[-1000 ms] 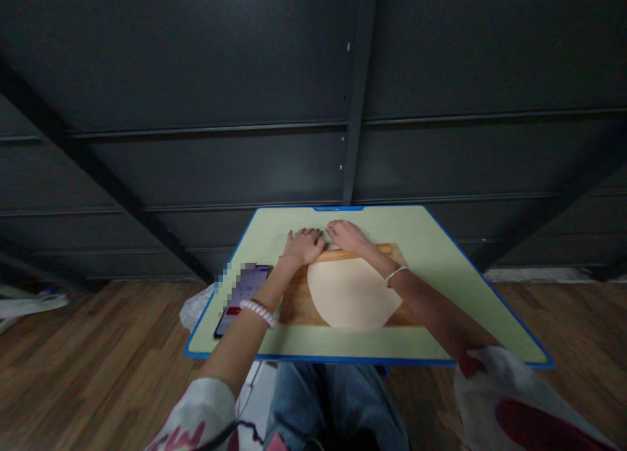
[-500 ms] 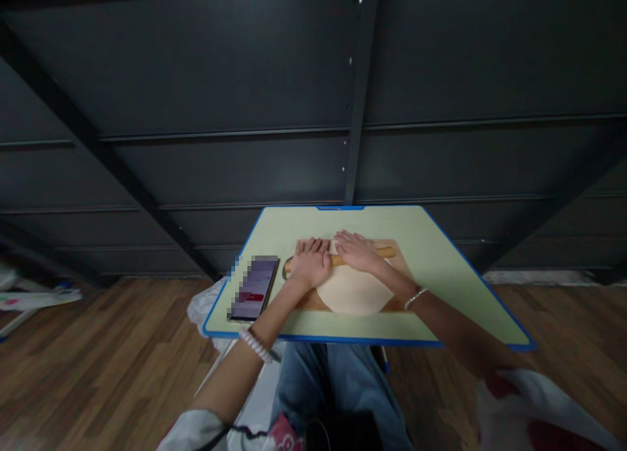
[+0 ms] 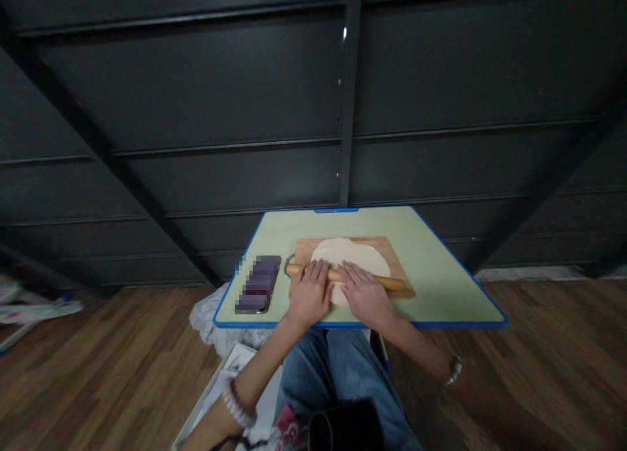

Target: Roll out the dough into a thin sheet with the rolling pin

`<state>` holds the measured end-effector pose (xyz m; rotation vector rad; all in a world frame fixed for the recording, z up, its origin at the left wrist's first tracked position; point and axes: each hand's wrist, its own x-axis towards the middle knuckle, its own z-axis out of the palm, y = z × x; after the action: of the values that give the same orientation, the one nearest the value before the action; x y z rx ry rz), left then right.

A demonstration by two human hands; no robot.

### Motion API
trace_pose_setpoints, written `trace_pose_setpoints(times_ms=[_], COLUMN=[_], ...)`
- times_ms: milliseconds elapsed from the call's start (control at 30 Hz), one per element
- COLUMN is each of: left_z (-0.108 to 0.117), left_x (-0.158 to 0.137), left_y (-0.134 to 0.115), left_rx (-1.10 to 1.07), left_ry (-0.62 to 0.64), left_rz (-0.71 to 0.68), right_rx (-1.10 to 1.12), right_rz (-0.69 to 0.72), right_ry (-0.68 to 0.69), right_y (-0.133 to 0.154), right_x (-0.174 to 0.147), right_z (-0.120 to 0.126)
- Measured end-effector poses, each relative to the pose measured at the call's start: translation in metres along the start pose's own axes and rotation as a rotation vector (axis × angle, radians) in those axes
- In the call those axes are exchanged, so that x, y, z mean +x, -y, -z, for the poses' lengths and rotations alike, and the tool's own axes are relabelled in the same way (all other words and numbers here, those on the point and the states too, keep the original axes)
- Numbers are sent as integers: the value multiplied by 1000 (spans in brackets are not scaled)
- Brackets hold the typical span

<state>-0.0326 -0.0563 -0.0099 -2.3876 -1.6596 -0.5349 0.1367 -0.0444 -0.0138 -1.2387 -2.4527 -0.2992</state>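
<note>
A wooden rolling pin (image 3: pixel 394 283) lies crosswise over a flat, pale sheet of dough (image 3: pixel 350 250). Under the dough is a wooden cutting board (image 3: pixel 398 267), whose metal ring handle (image 3: pixel 288 266) sticks out on the left. My left hand (image 3: pixel 309 294) rests palm down on the pin's left part, its fingers stretched out over the wood. Right of it, my right hand (image 3: pixel 363 293) lies flat on the middle of the pin, fingers extended forward. Most of the dough shows beyond the pin; a smaller part shows between my wrists.
Everything stands on a small pale-green table (image 3: pixel 441 294) with a blue edge. A phone (image 3: pixel 259 284), partly pixelated, lies left of the board. Dark metal panels (image 3: pixel 235 85) rise behind the table. A crumpled white bag (image 3: pixel 208 314) and an open white box (image 3: pixel 235 356) are at lower left.
Both hands and the rolling pin have come back toward me over the dough. More of the dough's far side now shows. The view has shifted slightly.
</note>
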Motion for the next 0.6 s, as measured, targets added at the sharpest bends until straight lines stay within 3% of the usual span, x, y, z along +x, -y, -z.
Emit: trace_pose_setpoints(times_ms=[200,333,433,600], left_z=[8,5,1,1], left_x=[-36,-44,-34,8], left_y=[-16,-27,-26,-6], left_rx=[17,64,73,35], left_ry=[-17,-3,16,132], left_rz=[27,59,80,37], right_rx=[-12,18,43,47], right_rz=[35,24,23,-12], right_ry=[-15,12,52,101], right_y=[20,18,9,-15], right_x=[-34,-43,-38,-9], right_z=[5,8,9,5])
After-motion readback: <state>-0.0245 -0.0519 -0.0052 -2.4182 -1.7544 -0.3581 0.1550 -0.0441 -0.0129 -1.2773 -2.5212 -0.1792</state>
